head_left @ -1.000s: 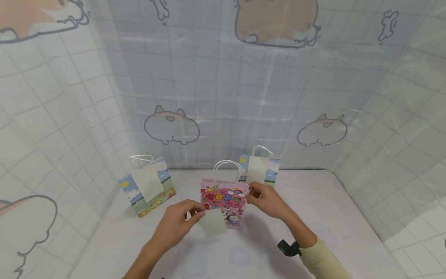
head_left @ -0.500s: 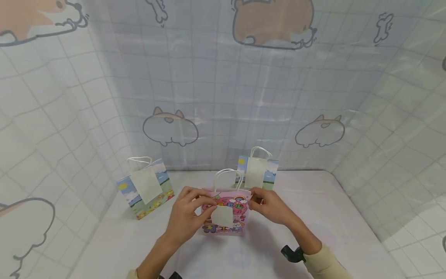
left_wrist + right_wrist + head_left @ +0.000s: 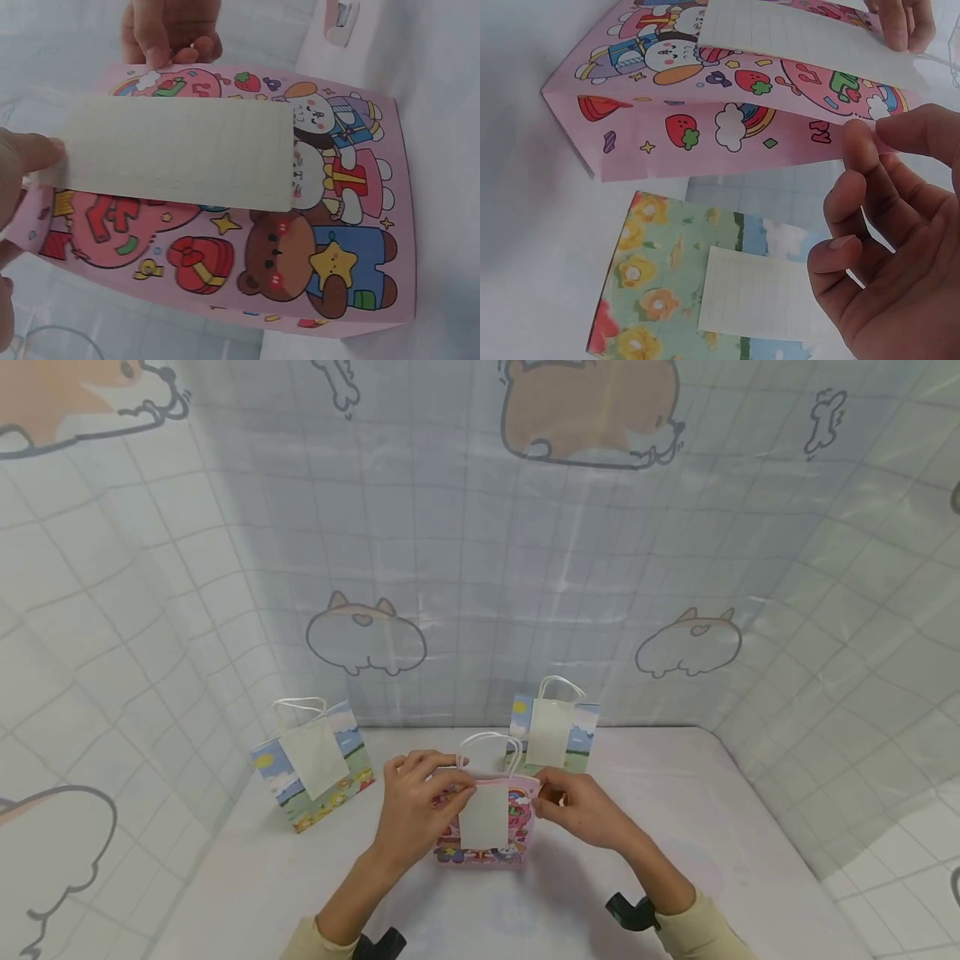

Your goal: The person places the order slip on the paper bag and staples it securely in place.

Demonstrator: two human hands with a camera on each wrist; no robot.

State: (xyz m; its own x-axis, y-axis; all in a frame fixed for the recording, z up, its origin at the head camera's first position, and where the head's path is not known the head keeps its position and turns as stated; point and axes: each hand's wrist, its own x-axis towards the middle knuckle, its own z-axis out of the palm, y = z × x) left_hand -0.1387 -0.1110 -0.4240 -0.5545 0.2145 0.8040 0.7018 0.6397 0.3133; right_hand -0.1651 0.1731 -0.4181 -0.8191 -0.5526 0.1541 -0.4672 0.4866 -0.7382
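Pink bag (image 3: pixel 519 827), printed with cartoon animals, strawberries and a rainbow, is standing on the pale bench (image 3: pixel 645 793) directly in front of the person, between the 2 hands. White card (image 3: pixel 483 818), faintly ruled with lines, is covering the middle of the bag's front, its top end reaching the bag's rim, while a brown bear in blue overalls is showing beside it in the left wrist view. Left hand (image 3: pixel 408 814) is pinching the card's top end at the rim; 1 fingertip (image 3: pixel 49 152) is pressing on its face. Right hand (image 3: pixel 585 814) is gripping the bag's right edge near the top between thumb and forefinger, the other fingers curling below. White handles (image 3: pixel 491 737) are arching above the rim.

2 landscape-printed bags are standing farther off: the left bag (image 3: pixel 281 772), showing at a slant, and the rear bag (image 3: pixel 583 739), behind the pink bag and to its right. Each is bearing a white card on its front and white handles on top. Beige sleeves (image 3: pixel 697 927) are covering the forearms, and a grid-patterned sheet (image 3: pixel 480 535) with cartoon dogs is hanging behind.
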